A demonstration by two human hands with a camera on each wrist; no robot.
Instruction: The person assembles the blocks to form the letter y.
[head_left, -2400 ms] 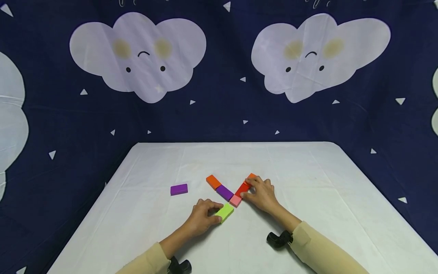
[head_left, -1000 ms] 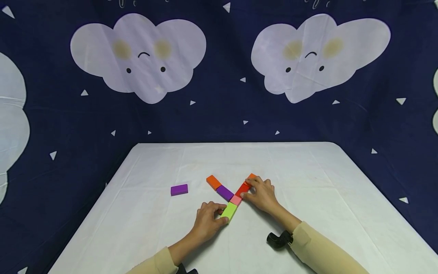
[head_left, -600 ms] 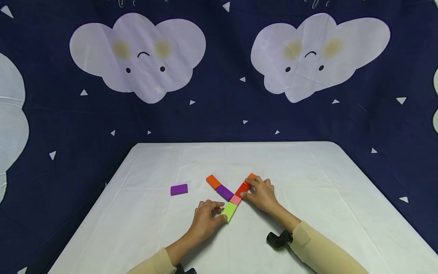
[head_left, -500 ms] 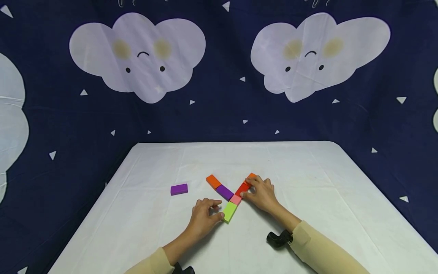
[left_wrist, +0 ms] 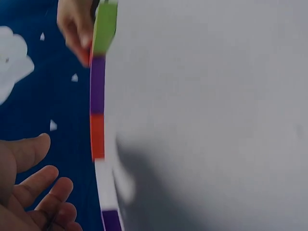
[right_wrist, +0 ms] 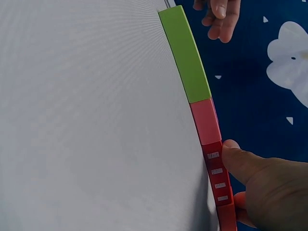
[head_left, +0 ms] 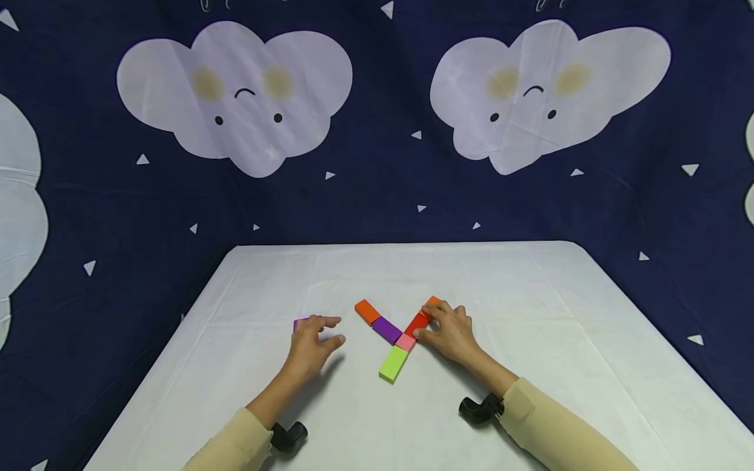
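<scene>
Coloured blocks form a Y on the white table. Its stem is a lime-green block [head_left: 393, 364], joined to a pink block [head_left: 406, 342]. The right branch has a red block [head_left: 417, 324] and an orange block [head_left: 434, 300]; the left has a purple block [head_left: 386, 330] and another orange block [head_left: 367, 311]. My right hand [head_left: 452, 333] pinches the red block, its thumb on the side in the right wrist view. My left hand [head_left: 310, 348], fingers loosely spread and holding nothing, hovers before a loose purple block [left_wrist: 112, 220], mostly hidden in the head view.
The white-covered table [head_left: 530, 314] spreads around the blocks. A dark blue cloth [head_left: 383, 203] with clouds hangs behind and at the sides. Each wrist carries a black camera mount, such as the one on the right wrist [head_left: 480, 410].
My left hand slid the lime-green block against the pink one, let go, and moved left and away to the loose purple block. The right hand has stayed in place.
</scene>
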